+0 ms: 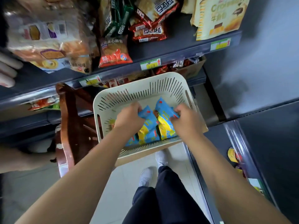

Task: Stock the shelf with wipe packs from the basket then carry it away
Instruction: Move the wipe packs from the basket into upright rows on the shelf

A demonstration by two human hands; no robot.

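A cream slotted basket (142,88) sits in front of the shelves, on a cardboard box. Inside lie several blue and yellow wipe packs (150,131). My left hand (129,117) reaches into the basket and grips the upper end of one blue pack (146,113). My right hand (186,120) is also inside, its fingers curled round the right end of another pack (163,110). Both packs are still down in the basket.
A dark shelf (178,46) above the basket holds snack and bread bags, with price tags on its edge. A brown wooden stool (72,126) stands left of the basket. Another person's fingers (6,73) show at the far left. A lower shelf edge (239,151) runs along the right.
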